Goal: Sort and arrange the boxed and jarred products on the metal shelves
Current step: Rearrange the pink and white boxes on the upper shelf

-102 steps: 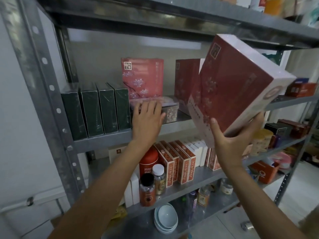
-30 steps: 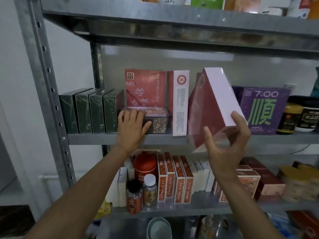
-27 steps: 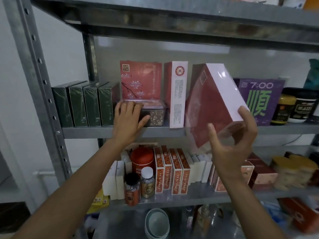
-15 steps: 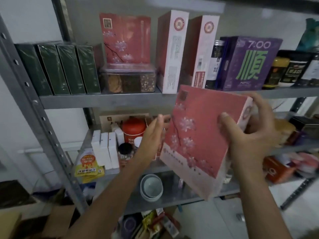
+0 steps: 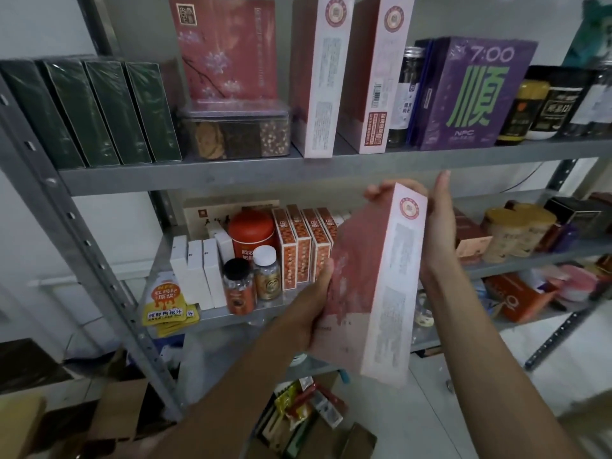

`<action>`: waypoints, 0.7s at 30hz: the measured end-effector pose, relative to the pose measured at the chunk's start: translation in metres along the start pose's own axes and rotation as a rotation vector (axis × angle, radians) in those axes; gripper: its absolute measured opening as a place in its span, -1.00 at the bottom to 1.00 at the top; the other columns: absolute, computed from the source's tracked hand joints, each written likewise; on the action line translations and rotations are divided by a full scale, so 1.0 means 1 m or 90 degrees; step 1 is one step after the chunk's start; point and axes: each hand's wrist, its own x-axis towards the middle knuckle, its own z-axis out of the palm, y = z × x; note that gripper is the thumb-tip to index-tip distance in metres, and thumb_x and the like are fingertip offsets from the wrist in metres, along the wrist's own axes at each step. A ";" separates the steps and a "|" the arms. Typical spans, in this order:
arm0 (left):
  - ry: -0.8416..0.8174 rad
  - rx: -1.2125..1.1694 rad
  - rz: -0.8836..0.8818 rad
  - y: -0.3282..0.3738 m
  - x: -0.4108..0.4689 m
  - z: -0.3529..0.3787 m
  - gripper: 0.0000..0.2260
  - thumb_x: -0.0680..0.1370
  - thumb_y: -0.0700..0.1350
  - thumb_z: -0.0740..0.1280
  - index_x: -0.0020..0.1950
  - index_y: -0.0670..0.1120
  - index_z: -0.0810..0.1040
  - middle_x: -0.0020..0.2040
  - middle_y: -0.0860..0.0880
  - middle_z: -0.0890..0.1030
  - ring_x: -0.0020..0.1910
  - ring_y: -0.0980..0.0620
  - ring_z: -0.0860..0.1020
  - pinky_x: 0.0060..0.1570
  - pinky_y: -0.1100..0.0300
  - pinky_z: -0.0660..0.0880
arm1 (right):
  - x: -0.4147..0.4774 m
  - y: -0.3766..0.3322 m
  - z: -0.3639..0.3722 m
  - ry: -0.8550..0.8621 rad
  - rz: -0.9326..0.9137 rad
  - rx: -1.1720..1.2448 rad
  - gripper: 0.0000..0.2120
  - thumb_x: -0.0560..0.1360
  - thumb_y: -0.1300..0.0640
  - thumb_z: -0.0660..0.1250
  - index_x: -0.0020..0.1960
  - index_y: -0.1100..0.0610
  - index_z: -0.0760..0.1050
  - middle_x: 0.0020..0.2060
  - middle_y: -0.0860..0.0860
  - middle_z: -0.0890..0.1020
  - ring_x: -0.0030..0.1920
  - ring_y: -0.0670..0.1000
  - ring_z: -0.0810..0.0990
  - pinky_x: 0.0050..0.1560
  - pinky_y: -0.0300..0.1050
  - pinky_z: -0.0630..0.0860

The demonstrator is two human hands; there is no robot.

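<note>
Here grey metal shelves (image 5: 212,172) stand against a white wall (image 5: 39,24).

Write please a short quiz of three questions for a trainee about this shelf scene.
1. True or false: both hands hold the red box.
2. How many dark green boxes stand at the left of the upper shelf?
3. What stands right of the two matching red boxes on that shelf: A) purple box, B) white bowl, C) blue bottle?

Key: 1 true, left hand low on its face, right hand behind its top; 2 four; 3 A.
</note>
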 end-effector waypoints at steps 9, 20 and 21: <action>-0.100 -0.020 0.036 -0.009 -0.013 0.007 -0.53 0.62 0.17 0.10 0.28 -0.18 0.47 0.03 -0.12 0.63 0.02 -0.10 0.62 0.07 0.04 0.56 | 0.005 0.013 0.009 0.052 -0.061 -0.030 -0.44 0.56 -0.21 0.10 -0.43 0.06 0.60 -0.47 0.01 0.60 -0.46 -0.04 0.55 -0.30 -0.18 0.45; 0.054 0.469 0.284 0.012 -0.067 0.027 -0.37 0.42 0.26 0.41 0.38 0.14 0.24 0.12 0.27 0.54 0.03 0.20 0.60 -0.19 0.31 0.58 | 0.006 0.013 0.014 0.300 -0.247 -0.635 -0.28 0.54 -0.22 -0.02 -0.33 0.37 0.54 -0.43 0.22 0.59 -0.35 0.24 0.56 -0.30 0.11 0.44; 0.127 0.518 0.312 0.009 -0.063 0.028 -0.34 0.42 0.18 0.46 0.42 0.15 0.20 0.16 0.22 0.52 0.05 0.15 0.58 -0.15 0.27 0.59 | 0.006 0.014 0.016 0.312 -0.243 -0.639 -0.27 0.53 -0.23 -0.02 -0.33 0.38 0.54 -0.43 0.21 0.59 -0.35 0.23 0.56 -0.30 0.10 0.43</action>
